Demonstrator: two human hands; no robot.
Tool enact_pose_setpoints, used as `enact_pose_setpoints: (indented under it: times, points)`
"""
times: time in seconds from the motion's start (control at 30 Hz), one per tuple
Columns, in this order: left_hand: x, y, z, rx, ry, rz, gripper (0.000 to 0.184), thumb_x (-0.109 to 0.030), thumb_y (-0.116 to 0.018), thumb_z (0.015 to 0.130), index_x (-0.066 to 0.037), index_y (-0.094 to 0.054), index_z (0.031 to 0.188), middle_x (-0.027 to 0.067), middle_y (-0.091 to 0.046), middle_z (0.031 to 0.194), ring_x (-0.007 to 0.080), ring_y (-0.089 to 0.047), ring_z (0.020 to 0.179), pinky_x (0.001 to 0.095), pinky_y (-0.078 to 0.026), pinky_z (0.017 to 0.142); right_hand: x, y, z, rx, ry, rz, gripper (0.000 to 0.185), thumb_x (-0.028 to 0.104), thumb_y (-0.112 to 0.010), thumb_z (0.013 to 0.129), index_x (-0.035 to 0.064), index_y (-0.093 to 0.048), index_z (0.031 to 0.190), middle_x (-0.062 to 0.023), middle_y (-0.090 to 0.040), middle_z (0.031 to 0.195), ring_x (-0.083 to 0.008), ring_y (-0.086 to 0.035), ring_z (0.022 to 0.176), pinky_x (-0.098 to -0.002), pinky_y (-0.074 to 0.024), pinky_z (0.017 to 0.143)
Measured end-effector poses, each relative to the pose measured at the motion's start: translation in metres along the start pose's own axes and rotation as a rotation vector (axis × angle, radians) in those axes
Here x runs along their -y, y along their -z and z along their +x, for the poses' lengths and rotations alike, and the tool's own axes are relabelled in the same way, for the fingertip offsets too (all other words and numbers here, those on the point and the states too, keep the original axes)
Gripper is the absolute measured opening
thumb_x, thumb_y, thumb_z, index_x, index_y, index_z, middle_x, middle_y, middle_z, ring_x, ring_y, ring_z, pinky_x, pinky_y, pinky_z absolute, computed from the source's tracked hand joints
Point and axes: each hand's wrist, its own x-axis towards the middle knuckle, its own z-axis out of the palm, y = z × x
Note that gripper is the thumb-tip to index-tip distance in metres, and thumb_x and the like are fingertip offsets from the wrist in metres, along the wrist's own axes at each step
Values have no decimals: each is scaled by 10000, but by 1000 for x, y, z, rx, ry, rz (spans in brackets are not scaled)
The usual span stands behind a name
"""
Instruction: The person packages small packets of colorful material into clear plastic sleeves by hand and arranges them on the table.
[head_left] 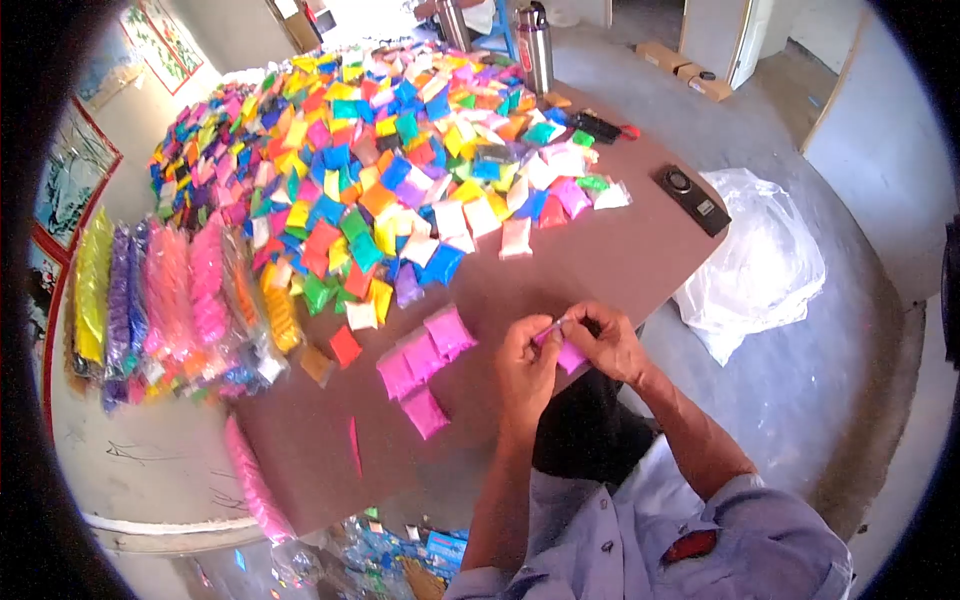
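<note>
Over the near right edge of the brown table (480,300), a small pink packet (571,357) is pinched between my two hands. My left hand (528,365) is closed on its left side, and my right hand (607,345) grips the top edge with thumb and fingers. Part of the packet is hidden behind the fingers. Left of my hands, several pink packets (424,352) lie side by side, with one more pink packet (425,413) just below them. A thin pink strip (355,446) and a long pink-filled bag (255,480) lie farther left.
A big heap of multicoloured packets (370,200) covers the far table. Long filled bags (180,290) line its left. A black device (692,200) sits at the right edge, near a white plastic bag (750,260). A steel flask (535,50) stands behind; another person's hand shows beyond.
</note>
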Motion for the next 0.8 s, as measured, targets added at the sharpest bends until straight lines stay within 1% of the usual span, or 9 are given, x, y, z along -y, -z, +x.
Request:
enact_pose_setpoints:
  times: [0.17,0.27,0.33,0.37,0.57,0.67,0.7,0.77,0.8]
  points:
    - [-1,-7,4,-51,-73,-53,326,-66,-723,950,30,-619,1243,91,-670,1110,127,-640,1003,265,-532,824,10,4,5,-12,-19,12,186,166,-677,999,-6,-699,1069,-21,-693,915,-86,-623,842,-262,-517,755]
    - [-14,-8,0,-32,-8,-18,291,-91,-720,961,30,-644,1215,68,-685,1045,99,-640,947,242,-521,778,5,0,3,-64,18,100,161,147,-662,1012,2,-689,1077,-9,-682,927,-77,-608,854,-252,-509,767]
    - [-20,-7,-2,76,56,114,224,-103,-708,973,25,-680,1154,20,-684,943,61,-618,846,219,-498,721,4,-2,0,-103,35,161,132,126,-651,1018,9,-683,1069,1,-672,939,-69,-595,859,-243,-501,772]
    - [-14,-9,-1,55,-13,36,178,-96,-702,979,16,-704,1117,-26,-665,871,37,-592,778,212,-484,685,4,-1,-1,-91,20,155,143,127,-652,1017,8,-685,1089,-4,-676,941,-77,-599,869,-251,-505,784]
    - [7,0,0,51,-53,8,183,-101,-715,979,4,-707,1128,-50,-645,885,23,-571,781,201,-466,680,3,11,1,57,87,54,223,177,-656,1027,8,-707,1163,-38,-698,983,-115,-620,932,-283,-510,836]
    - [-21,-21,-6,5,-20,-120,184,-122,-732,973,-5,-716,1114,-71,-616,862,8,-529,765,186,-425,660,5,9,-1,24,43,88,214,182,-659,1026,16,-724,1145,-61,-705,1015,-140,-626,976,-299,-501,880]
    - [-20,-20,-5,5,-24,-115,184,-122,-732,973,-5,-716,1114,-71,-616,862,8,-529,765,186,-425,660,7,8,-2,-20,-19,161,208,187,-662,1024,20,-732,1127,-74,-708,1037,-154,-629,998,-306,-496,899]
    - [-6,-13,-1,84,-15,0,202,-143,-742,968,-17,-718,1125,-76,-618,877,5,-520,780,179,-413,668,-2,9,-1,-14,36,149,222,199,-669,1021,27,-731,1146,-89,-706,1066,-161,-631,991,-304,-496,898]
    - [2,-7,2,115,-10,71,300,-152,-753,959,-26,-677,1221,-6,-698,1052,49,-625,953,191,-503,820,-6,10,1,-8,87,133,237,212,-676,1018,34,-730,1164,-103,-704,1096,-167,-634,984,-302,-496,896]
